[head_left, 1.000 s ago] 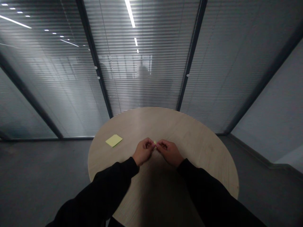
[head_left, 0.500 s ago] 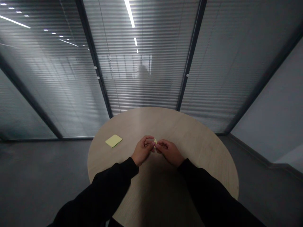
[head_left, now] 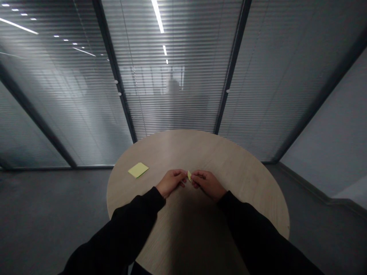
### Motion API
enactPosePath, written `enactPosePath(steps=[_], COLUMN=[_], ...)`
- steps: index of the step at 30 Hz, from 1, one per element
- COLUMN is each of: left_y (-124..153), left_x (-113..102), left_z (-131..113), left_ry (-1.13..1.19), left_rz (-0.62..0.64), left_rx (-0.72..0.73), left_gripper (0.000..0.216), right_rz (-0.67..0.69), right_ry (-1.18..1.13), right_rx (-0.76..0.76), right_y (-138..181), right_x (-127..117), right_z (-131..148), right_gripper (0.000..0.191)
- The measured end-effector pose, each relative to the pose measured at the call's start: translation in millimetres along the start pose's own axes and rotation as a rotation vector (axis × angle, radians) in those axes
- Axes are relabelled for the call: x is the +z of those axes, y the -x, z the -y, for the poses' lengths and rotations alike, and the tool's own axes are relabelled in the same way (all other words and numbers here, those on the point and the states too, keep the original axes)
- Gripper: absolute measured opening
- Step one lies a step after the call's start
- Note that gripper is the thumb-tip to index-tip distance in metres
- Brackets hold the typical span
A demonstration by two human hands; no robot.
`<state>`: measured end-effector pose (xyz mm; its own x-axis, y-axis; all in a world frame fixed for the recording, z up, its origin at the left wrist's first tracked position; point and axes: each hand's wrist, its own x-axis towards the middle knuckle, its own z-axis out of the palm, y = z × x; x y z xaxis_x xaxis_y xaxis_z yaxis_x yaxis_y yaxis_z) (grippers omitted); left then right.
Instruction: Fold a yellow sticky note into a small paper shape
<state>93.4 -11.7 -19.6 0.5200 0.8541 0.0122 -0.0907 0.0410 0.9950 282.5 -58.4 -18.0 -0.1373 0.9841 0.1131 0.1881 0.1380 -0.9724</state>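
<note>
A small folded piece of yellow paper (head_left: 189, 175) is held over the middle of the round wooden table (head_left: 243, 179). My right hand (head_left: 207, 183) pinches its right side with thumb and fingers closed. My left hand (head_left: 169, 181) sits just left of the paper with its fingers curled and fingertips close to or touching it. Both arms wear black sleeves.
A pad of yellow sticky notes (head_left: 138, 170) lies flat on the table's left part. Behind the table stand glass partitions with blinds and dark frames. Grey floor surrounds the table, with a wall at the right.
The paper piece has turned and now shows more between the fingertips. My left hand has dropped lower and pulled back slightly. The right hand has stayed pinched on the paper.
</note>
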Motion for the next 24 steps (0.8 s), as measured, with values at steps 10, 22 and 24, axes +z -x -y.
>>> enactPosePath(steps=[10, 22, 24], left_y=[1.0, 5.4, 6.0], left_x=[-2.9, -7.6, -8.0], left_z=[-0.6, -5.8, -6.2], left_ry=[-0.143, -0.574, -0.621], left_rz=[-0.058, -0.038, -0.060], left_rx=[0.124, 0.436, 0.463], left_gripper=[0.044, 0.020, 0.017], right_rz=[-0.007, 0.095, 0.103], right_ry=[-0.240, -0.538, -0.552], right_rx=[0.139, 0.331, 0.334], right_y=[1.3, 5.7, 6.4], right_x=[6.4, 5.6, 6.9], right_z=[5.4, 12.7, 14.2], right_gripper=[0.036, 0.033, 0.033])
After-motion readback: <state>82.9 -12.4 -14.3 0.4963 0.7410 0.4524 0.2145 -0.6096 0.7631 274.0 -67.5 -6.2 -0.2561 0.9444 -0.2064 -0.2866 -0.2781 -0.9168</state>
